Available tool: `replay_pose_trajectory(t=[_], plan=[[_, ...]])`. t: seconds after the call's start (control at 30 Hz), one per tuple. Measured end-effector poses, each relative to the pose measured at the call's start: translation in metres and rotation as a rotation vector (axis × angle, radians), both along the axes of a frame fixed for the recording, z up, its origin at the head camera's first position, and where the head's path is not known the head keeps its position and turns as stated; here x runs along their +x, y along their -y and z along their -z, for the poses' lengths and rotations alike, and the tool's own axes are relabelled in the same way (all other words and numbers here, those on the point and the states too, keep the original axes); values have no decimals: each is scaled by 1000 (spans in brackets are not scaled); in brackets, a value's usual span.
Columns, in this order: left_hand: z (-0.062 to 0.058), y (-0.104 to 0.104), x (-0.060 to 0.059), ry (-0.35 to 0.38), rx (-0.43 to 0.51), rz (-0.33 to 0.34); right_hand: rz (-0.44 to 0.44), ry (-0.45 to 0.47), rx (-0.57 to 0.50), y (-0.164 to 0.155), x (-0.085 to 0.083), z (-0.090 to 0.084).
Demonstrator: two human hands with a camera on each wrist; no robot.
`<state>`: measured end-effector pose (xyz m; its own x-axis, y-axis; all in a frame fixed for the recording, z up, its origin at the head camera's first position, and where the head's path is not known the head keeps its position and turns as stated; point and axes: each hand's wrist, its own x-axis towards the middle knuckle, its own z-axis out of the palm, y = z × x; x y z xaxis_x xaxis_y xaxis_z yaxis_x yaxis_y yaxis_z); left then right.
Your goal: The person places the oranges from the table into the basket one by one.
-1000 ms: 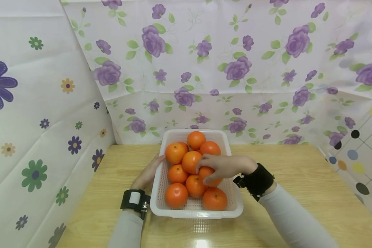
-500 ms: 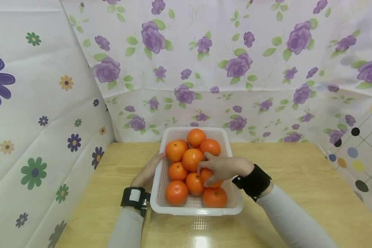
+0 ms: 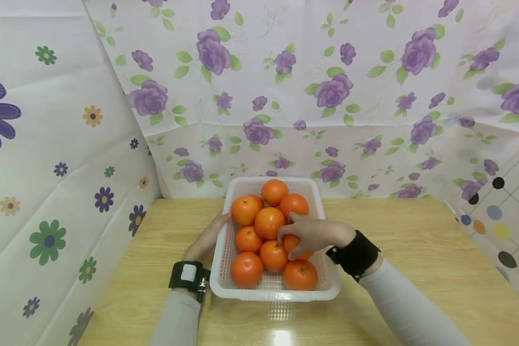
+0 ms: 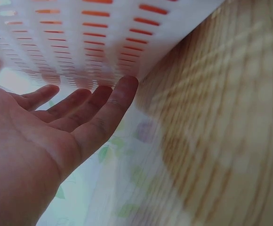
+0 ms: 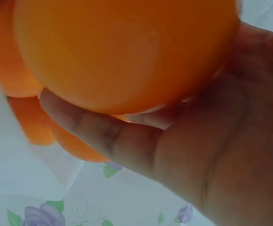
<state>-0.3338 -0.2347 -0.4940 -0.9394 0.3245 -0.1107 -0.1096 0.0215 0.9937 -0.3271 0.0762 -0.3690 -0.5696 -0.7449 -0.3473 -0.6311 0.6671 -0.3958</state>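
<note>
A white plastic basket (image 3: 274,294) with slotted walls holds several oranges (image 3: 270,223) piled in it. My right hand (image 3: 313,235) reaches over the right side of the basket, its fingers and thumb curled round one orange (image 5: 127,52) at the right of the pile. That orange is partly hidden by the hand in the head view. At the basket's left side is my left hand (image 3: 205,240). In the left wrist view its fingers (image 4: 101,125) are nearly straight, with the tips at the slotted wall (image 4: 94,37).
The basket stands on a light wooden table (image 3: 384,230), close to the flowered cloth (image 3: 281,96) at the back. Another flowered sheet (image 3: 69,144) covers the left side, and a dotted one (image 3: 501,230) hangs at the right. Both wrists wear black straps (image 3: 357,254).
My right hand and the orange it holds have shifted slightly to the right, away from the middle orange. The left hand stays at the basket's side.
</note>
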Motion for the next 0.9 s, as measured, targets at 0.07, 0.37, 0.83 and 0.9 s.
replay_pose_trajectory(t=[0.07, 0.37, 0.83, 0.9], plan=[[0, 1, 0, 0, -14, -5, -3, -4, 3, 0, 0, -1], [4, 0, 4, 11, -39, -8, 0, 7, -13, -9, 2, -8], [-39, 19, -8, -175, -285, -120, 56, -33, -385, -32, -26, -30], [-59, 25, -11, -240, -379, -153, 96, -64, -476, -37, -37, -32]])
